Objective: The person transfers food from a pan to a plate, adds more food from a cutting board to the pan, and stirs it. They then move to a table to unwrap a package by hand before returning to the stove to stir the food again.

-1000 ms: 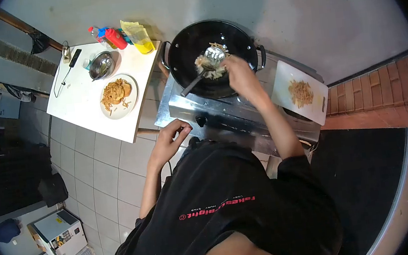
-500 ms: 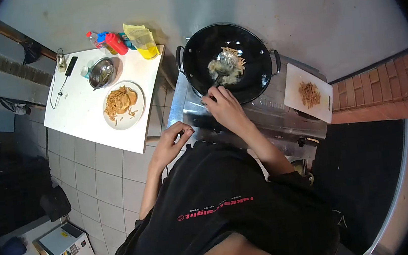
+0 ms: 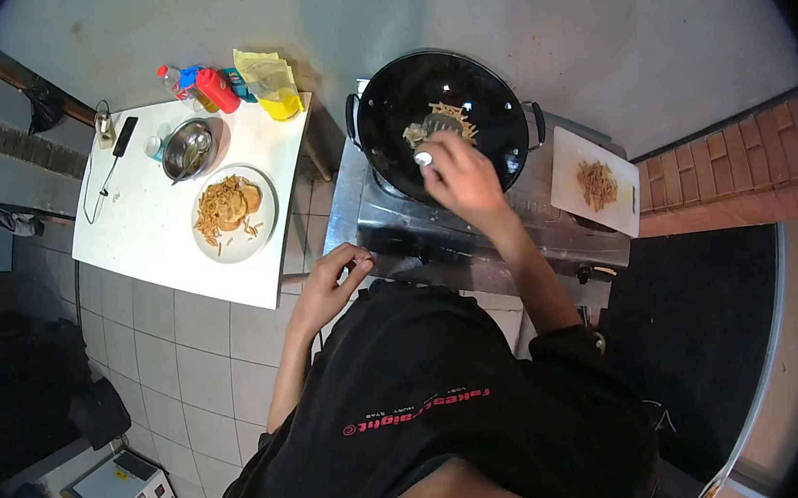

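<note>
My right hand (image 3: pixel 466 180) is closed around the handle of a metal spatula, over the near side of a black wok (image 3: pixel 488 79) on the stove. The pale round handle end (image 3: pixel 424 159) sticks out beside my fingers. Below my hand, the spatula's head (image 3: pixel 445 124) rests among pale fried strips (image 3: pixel 455 110) and a clump of soft, glossy food (image 3: pixel 415 134). My left hand (image 3: pixel 333 283) hovers at the stove's front left corner, fingers curled in, with nothing visible in it.
A white cutting board (image 3: pixel 562 178) with browned strips (image 3: pixel 597 184) lies right of the wok. On the white table (image 3: pixel 141 242) at left stand a plate (image 3: pixel 265 227) of food, a metal bowl (image 3: pixel 178 160), a red bottle (image 3: pixel 218 90) and a yellow bag (image 3: pixel 273 87). The wall is behind.
My right hand has moved forward and right, over the wok, and the spatula's handle has tilted more upright. The soft food has shifted within the wok. My left hand stays curled in place.
</note>
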Demonstrator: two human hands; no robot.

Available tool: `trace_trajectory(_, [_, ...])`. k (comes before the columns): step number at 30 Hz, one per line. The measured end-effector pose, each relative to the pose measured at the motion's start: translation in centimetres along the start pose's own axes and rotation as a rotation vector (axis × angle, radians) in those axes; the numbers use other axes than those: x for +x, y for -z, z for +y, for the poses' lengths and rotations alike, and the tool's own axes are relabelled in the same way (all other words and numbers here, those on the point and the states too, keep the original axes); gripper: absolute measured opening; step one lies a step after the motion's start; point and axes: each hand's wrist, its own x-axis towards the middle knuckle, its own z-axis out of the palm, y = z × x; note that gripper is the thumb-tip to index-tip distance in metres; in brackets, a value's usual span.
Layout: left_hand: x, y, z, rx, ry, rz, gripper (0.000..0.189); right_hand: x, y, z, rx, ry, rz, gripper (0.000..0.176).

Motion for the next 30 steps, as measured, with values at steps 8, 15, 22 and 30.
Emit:
trace_trajectory(8, [-0.3,-0.4,0.2,0.007,0.034,-0.027,0.021,0.3,0.1,6.2,1.008,-0.518,0.397,0.023])
trace_trajectory(15, [-0.6,-1.2,0.2,0.017,0.031,-0.039,0.021,1.0,1.3,8.2,0.34,-0.576,0.358,0.032])
trace_trajectory(22, [-1.3,-1.9,0.2,-0.01,0.01,0.006,0.017,0.1,2.5,8.0,0.402,-0.573,0.342,0.038])
trace_trajectory(30, [-1.2,-2.2,0.9,0.02,0.037,-0.032,0.019,0.5,2.0,8.4,0.495,-0.51,0.34,0.037])
